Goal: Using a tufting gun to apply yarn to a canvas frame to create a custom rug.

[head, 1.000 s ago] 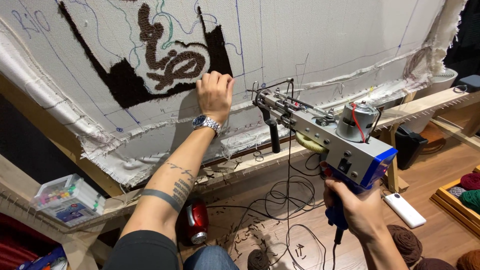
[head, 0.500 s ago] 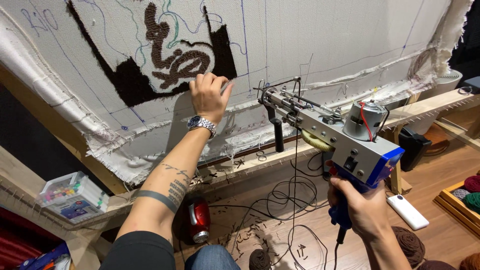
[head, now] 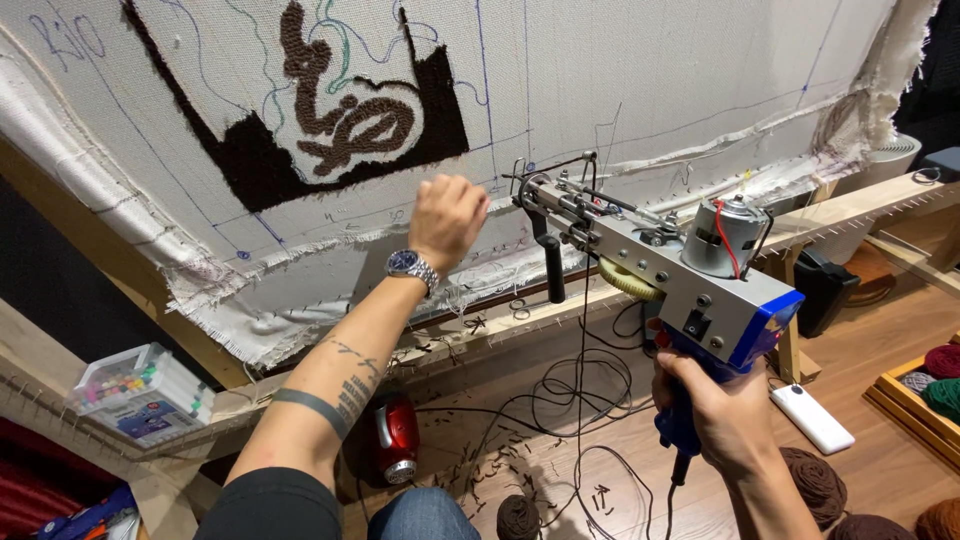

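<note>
Tufting gun (head: 660, 265) aimed at stretched cloth (head: 640, 90), muzzle up-left of its grip
Right hand (head: 725, 415) closed around the blue handle, low right; gun's long axis runs up-left, needle tip just off the cloth near the frame's lower edge. Left hand (head: 448, 215), loosely curled, holding nothing I can make out, rests by the cloth just left of the needle, below the dark tufted patch (head: 340, 130)

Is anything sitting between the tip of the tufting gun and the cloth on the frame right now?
Nothing visible does. The right hand holds the tufting gun with its tip near the white cloth. The left hand is beside the tip, to its left against the cloth, not in front of it. Only open air shows between tip and cloth.
</note>
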